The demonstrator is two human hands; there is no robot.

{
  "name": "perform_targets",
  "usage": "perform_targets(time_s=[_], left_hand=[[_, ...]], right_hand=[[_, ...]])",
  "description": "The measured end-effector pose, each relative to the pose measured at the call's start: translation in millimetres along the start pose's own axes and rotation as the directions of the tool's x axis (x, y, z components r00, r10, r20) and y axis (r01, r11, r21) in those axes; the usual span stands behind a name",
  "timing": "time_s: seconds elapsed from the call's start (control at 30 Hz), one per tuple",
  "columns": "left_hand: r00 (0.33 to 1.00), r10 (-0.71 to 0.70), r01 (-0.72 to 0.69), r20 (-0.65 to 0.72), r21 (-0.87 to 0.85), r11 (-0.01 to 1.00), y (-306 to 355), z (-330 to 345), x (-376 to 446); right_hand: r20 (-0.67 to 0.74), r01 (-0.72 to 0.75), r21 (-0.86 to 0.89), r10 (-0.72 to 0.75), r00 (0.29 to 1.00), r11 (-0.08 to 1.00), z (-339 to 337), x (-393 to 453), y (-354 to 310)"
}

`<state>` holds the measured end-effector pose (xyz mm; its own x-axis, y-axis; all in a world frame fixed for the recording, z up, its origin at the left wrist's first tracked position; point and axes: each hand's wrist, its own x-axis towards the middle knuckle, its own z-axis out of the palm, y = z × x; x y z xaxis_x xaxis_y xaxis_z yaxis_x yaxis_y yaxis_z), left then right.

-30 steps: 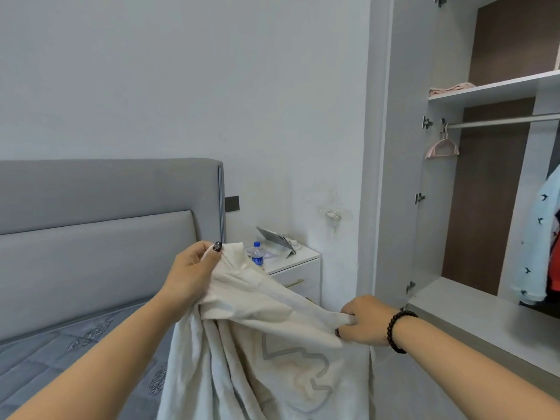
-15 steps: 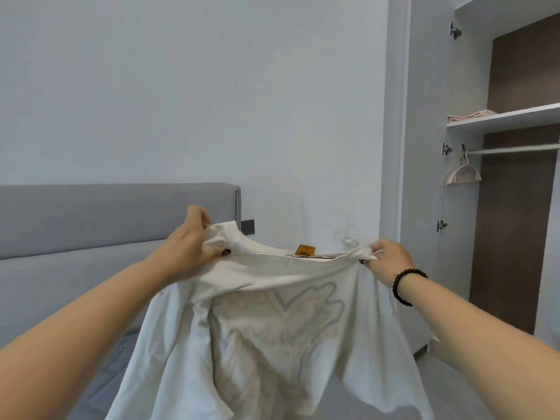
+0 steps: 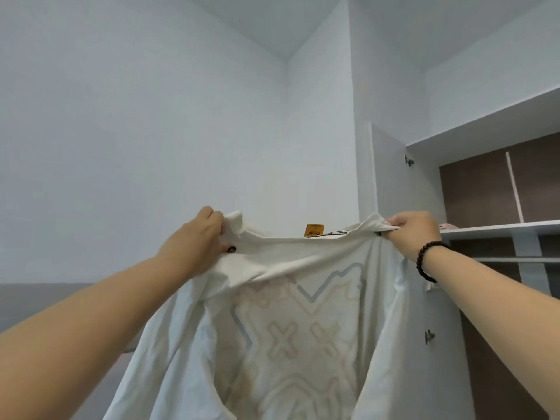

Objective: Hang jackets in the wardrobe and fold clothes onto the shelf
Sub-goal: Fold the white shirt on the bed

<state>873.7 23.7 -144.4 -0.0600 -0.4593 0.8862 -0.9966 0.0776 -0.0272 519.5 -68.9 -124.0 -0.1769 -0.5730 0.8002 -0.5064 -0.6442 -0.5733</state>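
Note:
A white T-shirt [image 3: 291, 328] with a pale outlined print hangs spread out in front of me, an orange label at its collar. My left hand [image 3: 197, 237] pinches the left shoulder seam. My right hand [image 3: 415, 231], with a dark bead bracelet on its wrist, pinches the right shoulder. Both hands are raised to about the height of the wardrobe shelf [image 3: 500, 228]. The shirt's lower hem runs out of view at the bottom.
The open wardrobe [image 3: 485, 189] stands at the right, its door [image 3: 391, 183] swung out behind the shirt. A folded pink garment [image 3: 448, 226] lies on the shelf. The grey headboard [image 3: 45, 301] shows at the lower left, under a bare white wall.
Both hands have lifted the shirt from a bunched hold low down to a spread hold up high. The view has tilted upward, so the bed and nightstand have dropped out of sight.

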Motion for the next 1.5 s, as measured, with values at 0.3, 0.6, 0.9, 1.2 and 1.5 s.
perform_targets(time_s=[0.3, 0.6, 0.9, 1.2, 1.5], left_hand=[[0.944, -0.323, 0.318, 0.073, -0.471, 0.823, 34, 36, 21], [0.978, -0.108, 0.18, 0.177, -0.467, 0.865, 101, 59, 17], [0.995, 0.005, -0.015, 0.099, 0.101, 0.995, 132, 71, 1], [0.878, -0.267, 0.434, 0.398, -0.422, 0.796, 108, 83, -3], [0.83, -0.054, 0.481, 0.555, -0.664, 0.572, 70, 62, -39]], right_hand=[[0.105, 0.025, -0.338, 0.011, 0.994, 0.941, -74, -4, 13], [0.227, -0.064, -0.535, 0.216, 0.95, 0.842, -111, -43, 48], [0.202, -0.127, -0.6, 0.304, 0.931, 0.79, -152, -44, 59], [0.361, -0.25, -0.305, 0.355, 0.863, 0.919, -135, -52, 67], [0.464, -0.058, -0.315, 0.207, 0.862, 0.947, -126, -63, 77]])
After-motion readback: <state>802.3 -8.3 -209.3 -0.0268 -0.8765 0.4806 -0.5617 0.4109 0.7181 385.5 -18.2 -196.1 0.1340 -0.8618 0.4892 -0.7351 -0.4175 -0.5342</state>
